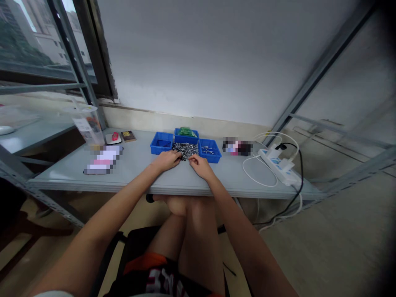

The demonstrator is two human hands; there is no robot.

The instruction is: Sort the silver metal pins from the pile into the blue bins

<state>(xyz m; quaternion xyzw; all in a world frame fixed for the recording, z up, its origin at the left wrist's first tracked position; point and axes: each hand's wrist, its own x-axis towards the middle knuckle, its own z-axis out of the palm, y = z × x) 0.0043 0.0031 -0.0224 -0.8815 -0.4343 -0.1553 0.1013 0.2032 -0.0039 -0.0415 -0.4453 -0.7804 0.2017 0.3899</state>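
Observation:
A heap of small shiny metal pieces [185, 149], perhaps screws or pins, lies on the grey table between three blue trays. My left hand [168, 160] rests at the heap's left front edge, its fingers curled together and their tips against the pieces. At the right front edge is my right hand [199, 166], with thumb and fingers drawn together in a pinch. Whatever either hand holds is too small to make out. The right blue tray [214, 158] has a few thin metal pieces in it. Green plastic packing fills the back tray [182, 138]. The left tray [154, 149] contains something dark blue.
To the left are a phone [103, 160], a lidded plastic cup [88, 126], a small dish with a red packet [113, 138] and a dark box [128, 136]. On the right, a blurred item [237, 147] sits near a white power strip [280, 167] with loose cables.

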